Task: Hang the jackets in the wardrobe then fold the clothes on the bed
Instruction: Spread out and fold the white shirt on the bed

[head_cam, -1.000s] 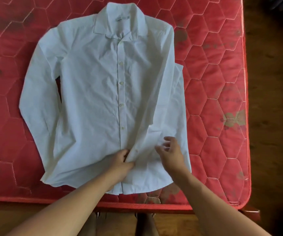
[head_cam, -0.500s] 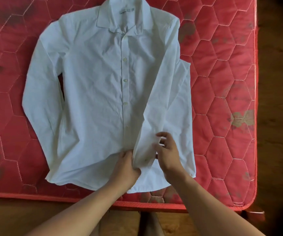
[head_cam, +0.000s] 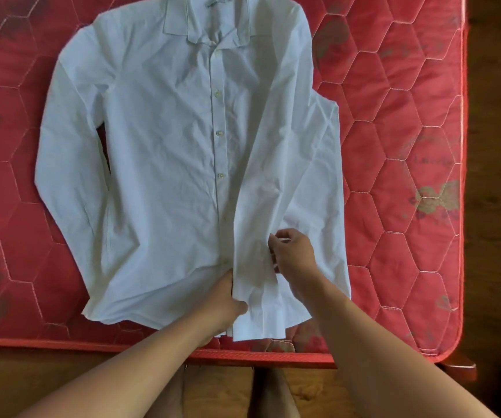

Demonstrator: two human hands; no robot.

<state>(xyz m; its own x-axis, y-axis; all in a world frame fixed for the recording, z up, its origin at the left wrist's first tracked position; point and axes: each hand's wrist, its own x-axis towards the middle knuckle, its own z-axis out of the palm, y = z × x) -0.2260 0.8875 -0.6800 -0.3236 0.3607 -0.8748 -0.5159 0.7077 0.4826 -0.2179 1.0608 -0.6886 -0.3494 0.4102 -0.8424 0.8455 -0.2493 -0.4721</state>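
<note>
White shirt [head_cam: 167, 146] hem at bed [head_cam: 394, 146] edge

Shirt [head_cam: 167, 146]: thin white woven cloth, matt, finely creased; small glossy buttons [head_cam: 219, 133]. Mattress [head_cam: 394, 131]: red quilted fabric, slight sheen, stained. Floor [head_cam: 499, 146]: dark wood.

Both hands [head_cam: 226, 301] [head_cam: 293, 254] grip the shirt's [head_cam: 164, 146] folded sleeve [head_cam: 258, 206]
</note>
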